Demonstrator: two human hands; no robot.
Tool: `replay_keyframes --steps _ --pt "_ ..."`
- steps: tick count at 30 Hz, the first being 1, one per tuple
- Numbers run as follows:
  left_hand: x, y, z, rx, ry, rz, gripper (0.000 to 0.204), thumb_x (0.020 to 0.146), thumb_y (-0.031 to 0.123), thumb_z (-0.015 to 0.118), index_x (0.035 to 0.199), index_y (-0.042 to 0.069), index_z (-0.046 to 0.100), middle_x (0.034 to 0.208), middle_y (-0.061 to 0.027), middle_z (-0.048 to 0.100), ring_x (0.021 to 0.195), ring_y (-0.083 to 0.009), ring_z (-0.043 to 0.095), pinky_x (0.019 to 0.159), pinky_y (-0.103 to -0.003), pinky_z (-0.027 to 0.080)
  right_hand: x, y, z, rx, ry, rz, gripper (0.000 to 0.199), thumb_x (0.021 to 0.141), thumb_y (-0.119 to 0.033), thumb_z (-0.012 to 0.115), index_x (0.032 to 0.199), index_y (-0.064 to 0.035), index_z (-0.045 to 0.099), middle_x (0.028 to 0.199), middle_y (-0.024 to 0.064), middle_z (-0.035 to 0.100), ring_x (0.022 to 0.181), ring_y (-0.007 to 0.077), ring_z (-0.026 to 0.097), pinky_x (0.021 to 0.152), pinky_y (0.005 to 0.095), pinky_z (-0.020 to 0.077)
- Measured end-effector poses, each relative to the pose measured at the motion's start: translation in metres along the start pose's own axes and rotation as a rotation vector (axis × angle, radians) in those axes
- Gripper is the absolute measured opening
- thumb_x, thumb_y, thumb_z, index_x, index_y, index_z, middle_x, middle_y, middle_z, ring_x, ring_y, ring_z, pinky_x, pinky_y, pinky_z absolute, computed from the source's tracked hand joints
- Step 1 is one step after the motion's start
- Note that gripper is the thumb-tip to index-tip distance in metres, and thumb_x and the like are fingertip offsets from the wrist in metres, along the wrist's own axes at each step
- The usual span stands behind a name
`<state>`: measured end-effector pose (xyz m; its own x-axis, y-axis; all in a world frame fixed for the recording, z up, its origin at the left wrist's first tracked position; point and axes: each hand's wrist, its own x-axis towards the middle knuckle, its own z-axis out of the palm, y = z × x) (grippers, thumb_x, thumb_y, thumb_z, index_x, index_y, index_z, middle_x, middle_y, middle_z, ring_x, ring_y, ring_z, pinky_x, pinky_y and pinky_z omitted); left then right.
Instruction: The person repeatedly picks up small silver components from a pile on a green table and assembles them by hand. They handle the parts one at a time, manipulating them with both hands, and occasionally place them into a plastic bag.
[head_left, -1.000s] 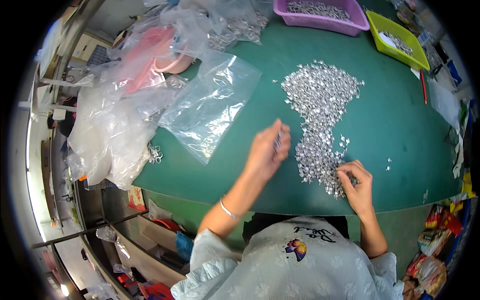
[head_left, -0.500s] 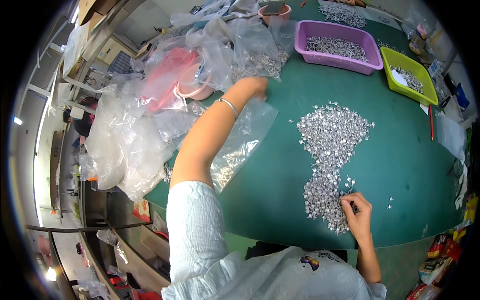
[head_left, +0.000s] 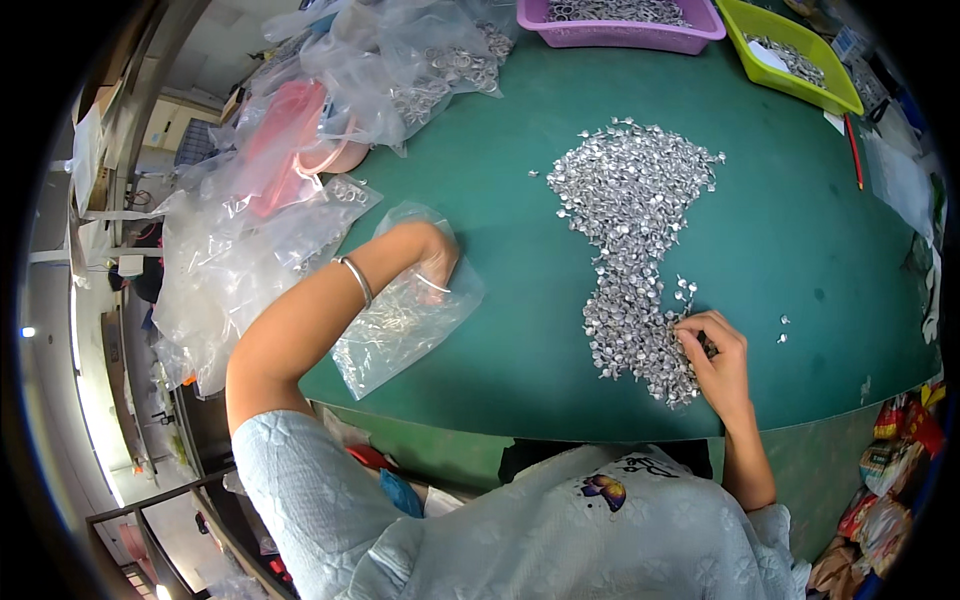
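My left hand [head_left: 436, 258] is closed, fingers bent downward at the upper end of a clear plastic bag [head_left: 365, 370]; the film partly hides the fingertips. Small pale pieces [head_left: 400, 310] lie inside that bag. A silver bangle [head_left: 356, 281] circles my left wrist. To the right, a long pile of small silvery metal pieces with round heads [head_left: 635, 190] narrows toward me. At its near right edge my right hand [head_left: 718, 352] pinches thumb and fingers together, touching the pile. Whatever is between those fingertips is hidden.
On the green table [head_left: 510, 370], clear bags of metal rings [head_left: 455, 70] and a pink basket [head_left: 335, 155] crowd the far left. A purple basket [head_left: 620, 38] and a lime-green basket [head_left: 820, 95] hold metal parts. A red pencil [head_left: 855, 155] lies at right, beyond several stray pieces [head_left: 783, 330].
My left hand has come nearer to me and the plastic bag has shifted nearer with it. The right hand stays at the pile's edge. The whole view has shifted as well.
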<state>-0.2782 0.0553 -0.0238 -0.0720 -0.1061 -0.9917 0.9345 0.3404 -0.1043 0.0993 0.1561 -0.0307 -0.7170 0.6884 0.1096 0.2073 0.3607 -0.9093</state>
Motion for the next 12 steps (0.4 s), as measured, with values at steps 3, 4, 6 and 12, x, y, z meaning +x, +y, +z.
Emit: replay_keyframes --steps 3,4,6,12 --pt "0.001 -0.001 0.010 0.132 0.007 0.054 0.032 0.068 0.028 0.073 0.092 0.007 0.068 0.097 -0.0062 0.065 0.089 -0.0196 0.061 0.073 -0.033 0.051 -0.002 -0.005 -0.006 -0.005 -0.016 0.030 0.003 0.074 0.003 0.059 0.077 0.0026 0.058 0.072 0.0088 0.058 0.064 0.0173 0.051 0.057 0.0256 0.0380" --pt "0.014 -0.013 0.012 0.085 -0.059 0.084 0.034 0.068 0.030 0.073 0.094 0.009 0.068 0.097 -0.0058 0.065 0.090 -0.0195 0.060 0.074 -0.033 0.051 -0.003 -0.005 -0.005 -0.013 -0.006 0.009 0.003 0.074 0.003 0.059 0.076 0.0025 0.057 0.072 0.0089 0.058 0.065 0.0180 0.051 0.058 0.0262 0.0384" --pt "0.016 -0.014 0.014 0.032 -0.118 0.083 0.035 0.069 0.035 0.072 0.095 0.011 0.068 0.098 -0.0053 0.065 0.091 -0.0193 0.060 0.074 -0.032 0.051 -0.004 -0.002 -0.004 -0.039 0.021 -0.033 0.002 0.074 0.003 0.058 0.076 0.0025 0.057 0.072 0.0092 0.058 0.066 0.0194 0.051 0.060 0.0274 0.0394" --pt "0.007 -0.013 0.027 0.076 -0.058 -0.013 0.039 0.070 0.042 0.071 0.094 0.011 0.069 0.099 -0.0063 0.064 0.092 -0.0191 0.060 0.074 -0.032 0.051 0.003 -0.023 0.016 -0.101 -0.038 -0.133 0.011 0.074 0.000 0.061 0.084 0.0002 0.059 0.077 0.0118 0.059 0.072 0.0236 0.054 0.066 0.0344 0.0424"
